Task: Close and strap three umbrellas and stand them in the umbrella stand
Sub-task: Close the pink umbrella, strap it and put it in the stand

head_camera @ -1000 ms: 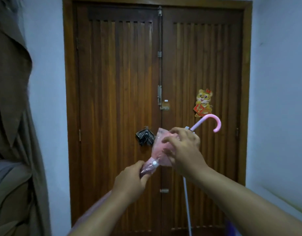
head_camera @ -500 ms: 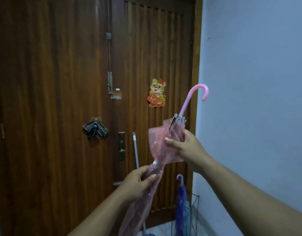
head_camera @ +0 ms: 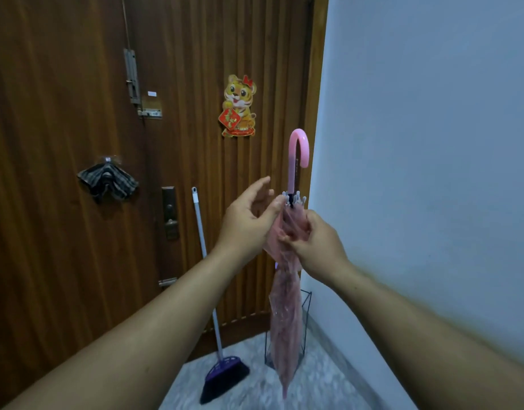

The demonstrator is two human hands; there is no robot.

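1. The pink umbrella (head_camera: 285,309) is folded shut and hangs upright, crook handle (head_camera: 299,149) at the top and tip pointing down near the floor (head_camera: 314,386); its canopy looks gathered, though I cannot make out whether the strap is fastened.
2. It hangs in front of the wire umbrella stand (head_camera: 306,321) in the far right corner, where the wooden door (head_camera: 62,113) meets the wall; whether the tip is already inside the stand or just before it cannot be told from this view.
3. My judgement: this umbrella is at the standing-in step, closing done and release still to come; a speck of purple shows behind the canopy, too little to name, so how many umbrellas remain cannot be told.
4. The right hand (head_camera: 317,247) has its grip closed around the upper canopy, just below the rib tips, fingers curled into the pink fabric; it carries the umbrella's weight.
5. The left hand (head_camera: 249,220) has its grip spread loose, fingers fanned; only the thumb seems to touch the canopy's top edge beside the rib tips, holding nothing.
6. A purple broom (head_camera: 222,377) leans against the door to the left of the stand, apart from the umbrella.
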